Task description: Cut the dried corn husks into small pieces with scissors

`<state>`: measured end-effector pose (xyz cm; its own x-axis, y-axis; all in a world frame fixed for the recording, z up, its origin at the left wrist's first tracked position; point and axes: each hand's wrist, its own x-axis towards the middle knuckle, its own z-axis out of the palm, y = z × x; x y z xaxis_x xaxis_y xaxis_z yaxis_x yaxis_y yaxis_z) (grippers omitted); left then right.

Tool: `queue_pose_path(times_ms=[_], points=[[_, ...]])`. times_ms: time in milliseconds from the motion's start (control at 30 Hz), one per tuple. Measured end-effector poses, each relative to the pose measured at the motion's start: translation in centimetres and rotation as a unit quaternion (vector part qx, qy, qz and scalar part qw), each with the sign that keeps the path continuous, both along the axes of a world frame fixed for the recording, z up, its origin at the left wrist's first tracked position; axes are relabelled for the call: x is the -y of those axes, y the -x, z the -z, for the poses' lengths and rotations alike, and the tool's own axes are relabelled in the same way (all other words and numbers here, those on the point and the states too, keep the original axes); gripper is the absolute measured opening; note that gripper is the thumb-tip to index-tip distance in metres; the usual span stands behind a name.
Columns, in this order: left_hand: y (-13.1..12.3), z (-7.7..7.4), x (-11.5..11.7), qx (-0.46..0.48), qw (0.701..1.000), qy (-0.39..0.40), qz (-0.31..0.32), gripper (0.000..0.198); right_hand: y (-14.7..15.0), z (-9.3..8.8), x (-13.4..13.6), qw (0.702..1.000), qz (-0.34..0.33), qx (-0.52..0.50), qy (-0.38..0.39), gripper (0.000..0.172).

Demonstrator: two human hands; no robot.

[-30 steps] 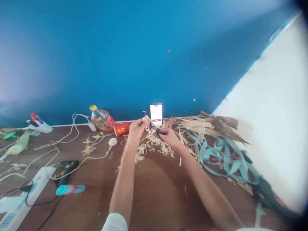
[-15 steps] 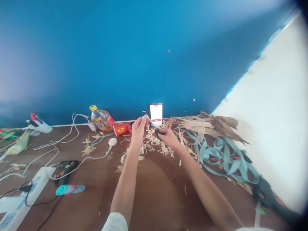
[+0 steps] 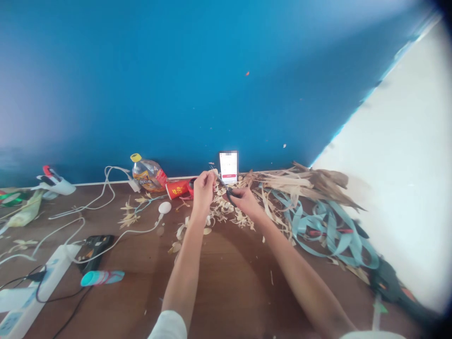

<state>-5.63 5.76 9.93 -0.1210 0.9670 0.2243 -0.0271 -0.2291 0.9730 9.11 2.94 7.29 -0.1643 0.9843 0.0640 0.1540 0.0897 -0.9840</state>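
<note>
My left hand (image 3: 204, 187) is closed in a pinch on a small pale piece of dried husk (image 3: 213, 172), partly hidden by the fingers. My right hand (image 3: 245, 199) grips the black handles of a pair of scissors (image 3: 231, 194). The scissor blades point up and left to the husk piece, close by my left fingertips; whether they are parted is too small to tell. Below and between both hands lies a heap of pale husk scraps (image 3: 223, 207). Just behind the hands, a lit phone (image 3: 229, 168) leans upright against the blue wall.
Dried husk leaves (image 3: 300, 182) and tangled blue ribbon (image 3: 328, 230) lie at right, with a glue gun (image 3: 386, 282) nearer me. At left are a plastic bottle (image 3: 148, 175), a red cup (image 3: 176, 189), white cables (image 3: 141, 230), a power strip (image 3: 45, 287) and a blue roll (image 3: 102, 278).
Both hands stay almost in place, still holding the husk piece and the scissors. The left hand has turned slightly, and the whole view has shifted a little.
</note>
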Motion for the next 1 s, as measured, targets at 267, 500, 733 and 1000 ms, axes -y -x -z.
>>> queue_pose_path(times_ms=[267, 500, 733, 1000], points=[[0.6, -0.3, -0.1, -0.014, 0.999, -0.001, 0.031, 0.034, -0.4, -0.4, 0.1, 1.0, -0.011, 0.007, 0.001, 0.033], [1.1, -0.8, 0.0, -0.025, 0.997, 0.014, 0.066, 0.032, -0.7, -0.5, 0.1, 1.0, -0.018, 0.01, 0.007, 0.033], [2.0, -1.3, 0.2, -0.059, 0.994, 0.02, 0.086, 0.032, -1.0, -0.4, 0.0, 0.999, -0.022, 0.044, -0.018, 0.033], [2.8, -1.6, 0.3, -0.129, 0.982, 0.048, 0.128, 0.028, -2.1, -0.6, -0.1, 0.995, -0.038, 0.086, -0.025, 0.028]])
